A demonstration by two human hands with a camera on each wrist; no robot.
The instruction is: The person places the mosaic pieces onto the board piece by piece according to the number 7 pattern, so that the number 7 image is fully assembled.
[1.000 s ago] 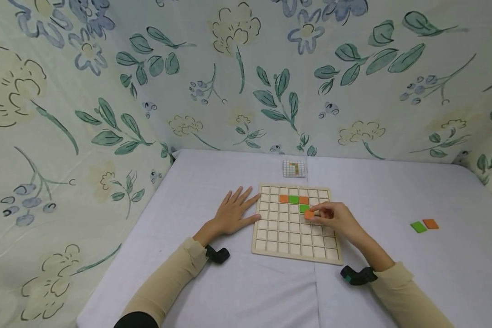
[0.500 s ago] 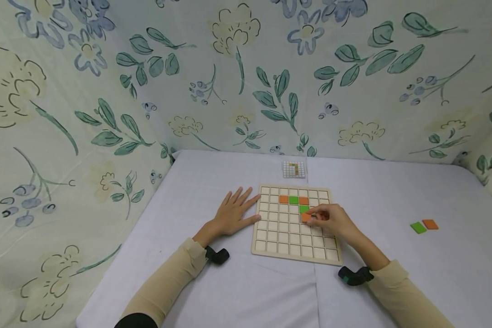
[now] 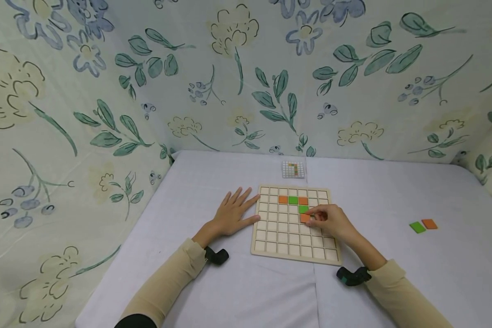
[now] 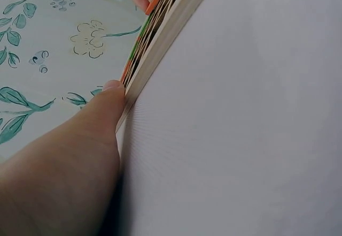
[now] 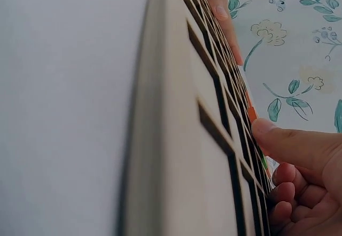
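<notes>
A wooden grid board (image 3: 295, 258) lies on the white-covered table. My right hand (image 3: 332, 222) pinches an orange square tile (image 3: 305, 218) between thumb and fingers, over the cell just below a green tile (image 3: 303, 209). In the left wrist view this orange tile (image 4: 153, 3) leans at the board's top surface. Higher up, an orange tile (image 3: 283, 199), a green tile (image 3: 293, 200) and another orange tile (image 3: 303, 201) form a row in the grid. Fingers spread, my left hand (image 3: 231, 215) rests on the table with its thumb and index fingertip at the board's left edge.
Behind the board lies a small card (image 3: 293, 169) printed with a coloured grid pattern. A loose green tile (image 3: 417, 227) and a loose orange tile (image 3: 429, 223) lie off to the right. Floral cloth (image 3: 229, 109) hangs behind and beside the table.
My right hand has brought the orange tile slightly left and toward me, from overlapping the green tile's lower edge to the cell below it. My left hand stays put.
</notes>
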